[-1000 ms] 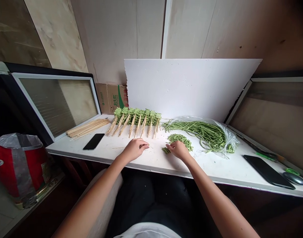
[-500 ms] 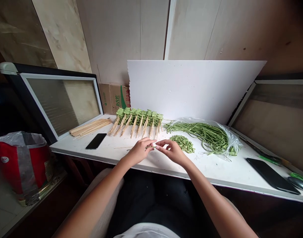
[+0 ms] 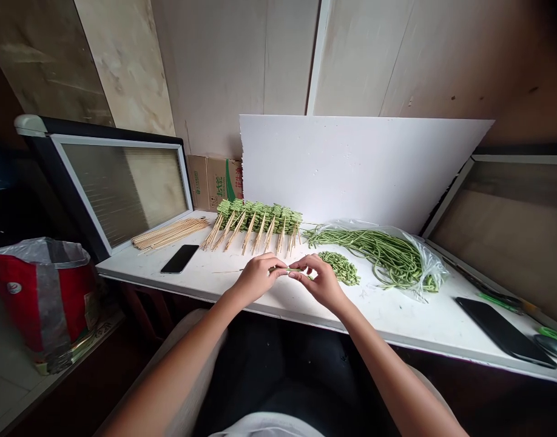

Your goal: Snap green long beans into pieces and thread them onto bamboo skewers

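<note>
My left hand [image 3: 259, 280] and my right hand [image 3: 317, 281] meet over the white table [image 3: 397, 312], fingertips almost touching. Between them is a thin wooden skewer [image 3: 226, 271], held by my left hand, with a small green piece of bean [image 3: 287, 269] at its tip, pinched by my right fingers. Just right of my right hand lies a pile of cut green beans [image 3: 338, 269]. Beyond my hands stands a row of finished bean skewers [image 3: 259, 217], their bare sticks pointing toward me.
Long beans lie on a plastic bag [image 3: 378, 258] to the right. A bundle of bare skewers [image 3: 170, 233] and a phone [image 3: 179, 258] sit at left, with a dark tablet [image 3: 506, 332] at right. A white board [image 3: 351, 170] stands behind; a red bin [image 3: 42, 294] stands on the floor.
My right hand has moved left from the cut bean pile to meet my left hand. The skewer has risen off the table into my fingers, with a green piece at its tip.
</note>
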The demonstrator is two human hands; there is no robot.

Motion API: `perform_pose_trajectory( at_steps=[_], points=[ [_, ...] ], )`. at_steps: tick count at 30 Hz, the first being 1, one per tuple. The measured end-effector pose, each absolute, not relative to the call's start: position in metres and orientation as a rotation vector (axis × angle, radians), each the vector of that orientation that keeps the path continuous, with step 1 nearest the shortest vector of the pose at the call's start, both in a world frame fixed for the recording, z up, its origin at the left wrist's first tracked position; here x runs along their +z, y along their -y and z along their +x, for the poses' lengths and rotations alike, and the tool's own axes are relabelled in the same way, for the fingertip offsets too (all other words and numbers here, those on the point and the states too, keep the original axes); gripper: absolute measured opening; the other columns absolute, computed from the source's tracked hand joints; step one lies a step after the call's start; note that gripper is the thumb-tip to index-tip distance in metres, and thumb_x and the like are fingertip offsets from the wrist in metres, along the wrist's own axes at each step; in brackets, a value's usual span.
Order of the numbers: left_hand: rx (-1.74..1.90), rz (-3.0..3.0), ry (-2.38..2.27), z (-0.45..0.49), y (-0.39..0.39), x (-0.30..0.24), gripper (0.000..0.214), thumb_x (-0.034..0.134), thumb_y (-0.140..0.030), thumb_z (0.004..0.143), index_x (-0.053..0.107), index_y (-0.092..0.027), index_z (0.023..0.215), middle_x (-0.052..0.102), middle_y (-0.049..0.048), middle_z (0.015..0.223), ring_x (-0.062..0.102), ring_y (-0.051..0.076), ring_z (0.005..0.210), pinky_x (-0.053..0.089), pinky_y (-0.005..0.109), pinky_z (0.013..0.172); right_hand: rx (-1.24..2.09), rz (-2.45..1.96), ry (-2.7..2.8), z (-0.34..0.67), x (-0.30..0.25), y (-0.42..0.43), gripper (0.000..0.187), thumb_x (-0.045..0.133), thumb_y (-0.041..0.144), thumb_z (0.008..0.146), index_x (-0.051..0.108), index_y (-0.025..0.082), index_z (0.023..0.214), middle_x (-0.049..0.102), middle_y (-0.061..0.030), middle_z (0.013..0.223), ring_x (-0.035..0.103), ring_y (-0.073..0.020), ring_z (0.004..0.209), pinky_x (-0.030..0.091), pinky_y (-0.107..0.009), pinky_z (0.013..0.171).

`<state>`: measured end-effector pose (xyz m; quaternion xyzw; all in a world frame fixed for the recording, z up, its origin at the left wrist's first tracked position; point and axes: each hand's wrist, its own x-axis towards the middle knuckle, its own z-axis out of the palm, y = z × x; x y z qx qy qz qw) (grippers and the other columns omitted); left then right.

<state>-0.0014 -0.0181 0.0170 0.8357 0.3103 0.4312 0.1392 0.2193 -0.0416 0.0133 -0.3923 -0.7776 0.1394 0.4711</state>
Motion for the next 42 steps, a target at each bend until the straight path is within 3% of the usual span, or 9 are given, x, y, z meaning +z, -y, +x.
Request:
perform_pose_trajectory(
  at_steps=[5,10,21,24,30,37,42],
  points=[
    [1.265,2.459,-0.835,0.001,0.021,0.018,0.012,0.069,-0.02,0.095,0.08,-0.022,0.094,0.076,0.0057,0.092,0.07,0.02,0.085,0.053,0.031,0.08,0.281,-0.901,1.936,0.214,0.015,0.044,0.019,0.069,0.043,0.097,0.074,0.025,0.094,0.071,-0.007,0.088,0.059,-0.0237,0.085,0.048,-0.037,0.075],
    [1.174,2.528,-0.803,0.001,0.018,0.012,0.022,0.066,-0.009,0.093,0.081,-0.023,0.085,0.078,0.0025,0.088,0.07,0.019,0.083,0.05,0.034,0.089,0.345,-0.835,1.969,0.213,0.014,0.044,0.02,0.066,0.037,0.099,0.073,0.024,0.084,0.069,-0.0065,0.083,0.059,-0.0238,0.085,0.046,-0.039,0.082],
    [1.146,2.525,-0.789,-0.014,0.011,0.019,0.03,0.061,-0.001,0.088,0.082,-0.022,0.081,0.079,0.003,0.087,0.071,0.019,0.081,0.053,0.036,0.092,0.691,-0.805,1.825,0.238,0.017,0.032,0.034,0.077,0.056,0.085,0.076,0.022,0.081,0.069,-0.0059,0.08,0.063,-0.022,0.077,0.052,-0.036,0.072],
    [1.198,2.43,-0.894,-0.033,0.001,0.025,0.025,0.062,-0.007,0.091,0.081,-0.02,0.083,0.079,0.0052,0.087,0.071,0.02,0.081,0.055,0.032,0.081,0.585,-0.932,1.684,0.263,0.023,0.025,0.034,0.077,0.056,0.084,0.077,0.022,0.084,0.072,-0.007,0.086,0.066,-0.023,0.08,0.052,-0.034,0.07],
    [1.204,2.374,-0.951,-0.037,-0.002,0.025,0.018,0.065,-0.015,0.094,0.082,-0.02,0.089,0.078,0.0058,0.09,0.071,0.02,0.084,0.054,0.031,0.079,0.34,-1.322,1.838,0.284,0.014,0.014,0.034,0.067,0.049,0.092,0.083,0.02,0.097,0.079,-0.0113,0.094,0.07,-0.026,0.079,0.052,-0.036,0.069],
    [1.15,2.414,-0.895,-0.023,0.003,0.018,0.017,0.066,-0.021,0.097,0.082,-0.02,0.091,0.078,0.0062,0.092,0.07,0.021,0.085,0.052,0.032,0.079,0.248,-1.566,1.952,0.273,-0.013,0.007,0.023,0.069,0.038,0.09,0.082,0.02,0.085,0.079,-0.01,0.082,0.071,-0.0256,0.072,0.05,-0.034,0.063],
    [1.138,2.425,-0.93,-0.025,0.001,0.018,0.016,0.067,-0.021,0.097,0.082,-0.02,0.091,0.078,0.0054,0.092,0.07,0.02,0.084,0.051,0.031,0.079,-0.006,-1.733,1.943,0.268,-0.024,0.006,0.022,0.069,0.034,0.09,0.079,0.02,0.075,0.078,-0.0107,0.079,0.069,-0.0312,0.094,0.046,-0.032,0.065]
  ],
)
